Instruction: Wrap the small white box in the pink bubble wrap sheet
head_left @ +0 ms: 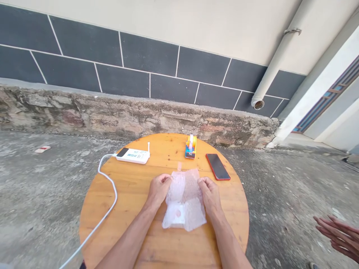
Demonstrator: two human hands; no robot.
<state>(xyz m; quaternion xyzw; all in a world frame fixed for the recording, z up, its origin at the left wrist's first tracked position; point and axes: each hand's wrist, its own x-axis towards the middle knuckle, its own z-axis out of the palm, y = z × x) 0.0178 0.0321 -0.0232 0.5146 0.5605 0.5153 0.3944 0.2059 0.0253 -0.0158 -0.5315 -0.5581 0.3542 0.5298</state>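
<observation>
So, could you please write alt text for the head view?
A person's left hand and right hand hold bubble wrap by its sides on a wooden table. Nearby are a corded white device, tape dispenser and phone; another person's fingers show far right.

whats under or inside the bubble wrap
A whitish item with a pinkish spot shows through the lower part of the bubble wrap. Its underside is covered, and I can't tell what it is.

Your round wooden table (127,188) carries a corded white device (134,156), a tape dispenser (190,147), a red-edged phone (218,167) and bubble wrap (192,190).
</observation>
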